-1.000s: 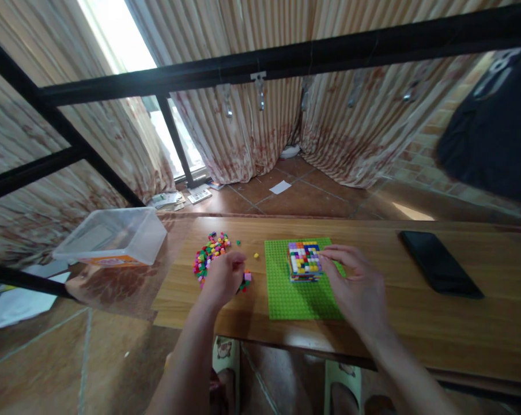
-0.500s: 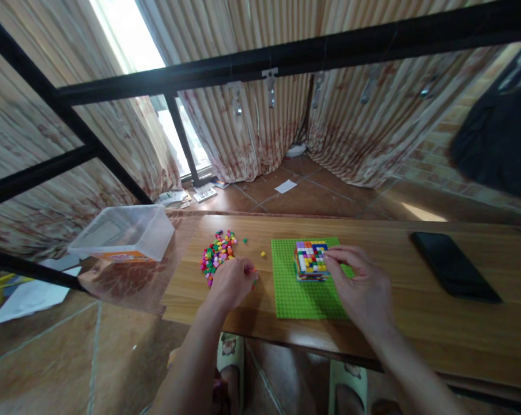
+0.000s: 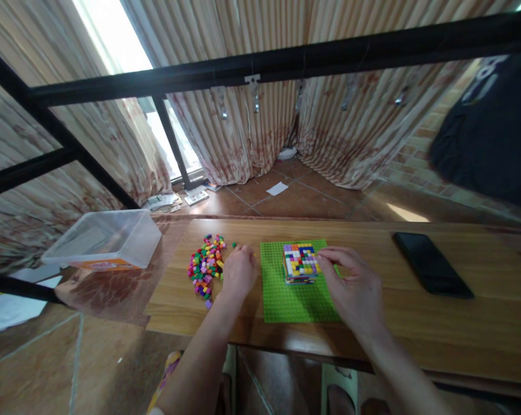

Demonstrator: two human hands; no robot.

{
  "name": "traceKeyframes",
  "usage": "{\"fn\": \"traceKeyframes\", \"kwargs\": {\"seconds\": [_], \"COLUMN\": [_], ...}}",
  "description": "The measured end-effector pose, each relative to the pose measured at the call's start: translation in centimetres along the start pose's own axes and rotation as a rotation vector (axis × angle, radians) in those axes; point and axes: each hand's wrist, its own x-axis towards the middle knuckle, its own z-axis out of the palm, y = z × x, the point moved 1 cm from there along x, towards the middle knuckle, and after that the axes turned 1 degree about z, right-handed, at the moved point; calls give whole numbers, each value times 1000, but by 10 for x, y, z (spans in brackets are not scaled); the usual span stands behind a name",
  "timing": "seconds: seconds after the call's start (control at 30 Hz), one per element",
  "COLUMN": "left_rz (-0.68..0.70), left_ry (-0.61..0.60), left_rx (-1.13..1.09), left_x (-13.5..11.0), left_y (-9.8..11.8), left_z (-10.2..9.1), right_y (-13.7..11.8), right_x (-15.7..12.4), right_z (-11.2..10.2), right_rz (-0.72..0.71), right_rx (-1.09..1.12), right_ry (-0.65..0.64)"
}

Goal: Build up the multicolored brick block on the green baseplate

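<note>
My left hand [image 3: 239,270] is on the table just right of a pile of small coloured toy bricks [image 3: 206,264]. Its fingers curl down and together, and their tips are mostly hidden. A speck of a yellow brick [image 3: 255,254] shows beside them. My right hand [image 3: 352,281] has thumb and forefinger pinched at the right edge of a layered block of multicoloured bricks [image 3: 301,262]. What sits in that pinch is too small to make out. The block stands upright on a green studded baseplate [image 3: 282,305].
A black phone [image 3: 431,265] lies to the right on the wooden table [image 3: 385,323]. Left of the table stands a clear plastic bin [image 3: 109,236]. One green brick [image 3: 234,245] lies apart from the pile. A black metal rail [image 3: 278,62] crosses beyond the table.
My left hand has moved away from the near right side of the pile, forward to the loose yellow brick. My right hand stays at the block's edge. The whole view has shifted slightly.
</note>
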Motion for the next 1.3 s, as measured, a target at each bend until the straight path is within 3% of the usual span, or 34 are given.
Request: {"fn": "traceKeyframes", "kwargs": {"seconds": [0.13, 0.23, 0.4, 0.6, 0.73, 1.07, 1.3], "left_rz": [-49, -152, -236, -316, -371, -411, -449], "left_ry": [2, -74, -267, -412, -439, -521, -512], "left_rx": [-580, -1010, -1351, -1570, -1631, -1646, -1673], "left_x": [-4, -14, -35, -45, -45, -45, -46], "left_y": [12, 28, 49, 58, 59, 56, 59], "left_z": [-8, -13, -19, -17, -15, -18, -17], "right_y": [-6, -11, -18, -22, -21, -25, -20], "right_x": [0, -3, -11, -15, -14, -13, -15], "right_z": [-1, 1, 8, 12, 13, 11, 10], "right_rz": [-9, -52, -169, -279, -298, -245, -183], "right_rx": [34, 85, 90, 46, 16, 79, 127], "right_ry": [-20, -91, -189, -197, -179, -256, -205]}}
